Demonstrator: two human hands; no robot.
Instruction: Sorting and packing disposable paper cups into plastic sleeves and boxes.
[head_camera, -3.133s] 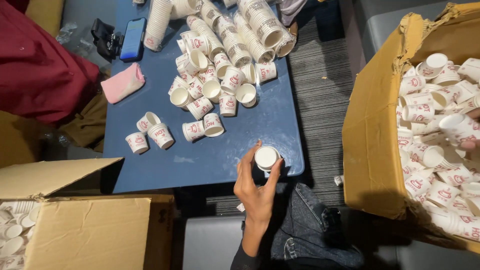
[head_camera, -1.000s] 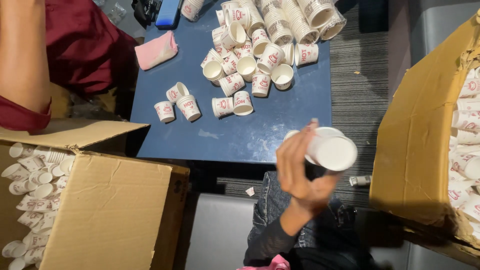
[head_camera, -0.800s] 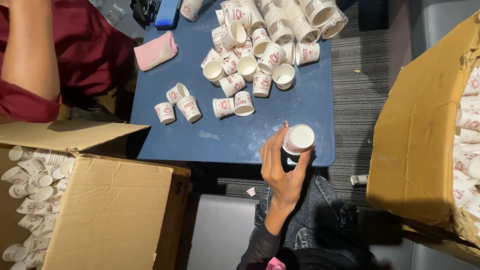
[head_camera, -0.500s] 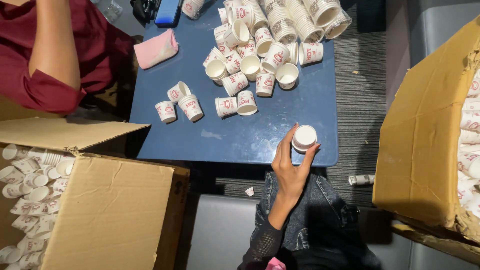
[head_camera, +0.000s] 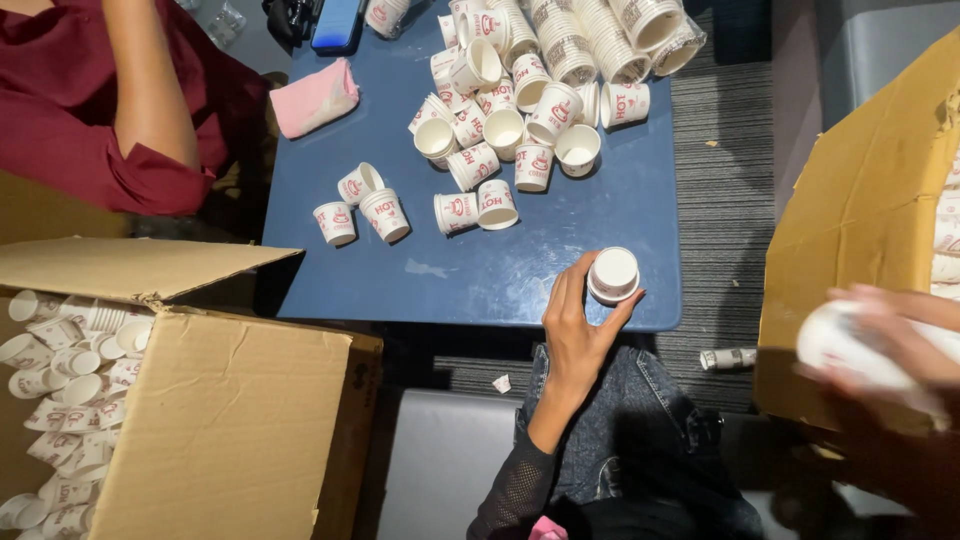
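We look straight down at a blue table (head_camera: 500, 270) strewn with small white paper cups with red print. Our left hand (head_camera: 578, 330) reaches up from our lap to the table's near edge, thumb and fingers curled around a short stack of paper cups (head_camera: 613, 274) and pinching it from both sides. The stack stands on the tabletop close to the near right corner, with a round white end facing up toward us, so its long axis runs vertically, straight at the camera.

Our right hand (head_camera: 880, 345) is at the right edge of the view, blurred, in front of a large cardboard box (head_camera: 860, 210). It is closed around something white and rounded (head_camera: 835, 340), too blurred to identify.

A loose heap of cups (head_camera: 510, 110) covers the far half of the table, some upright, some tipped on their sides. A pink cloth (head_camera: 315, 97) lies at the table's far left. An open cardboard box (head_camera: 200, 400) at lower left holds more cups. Another person's arm in a dark red sleeve (head_camera: 110, 110) shows at upper left.
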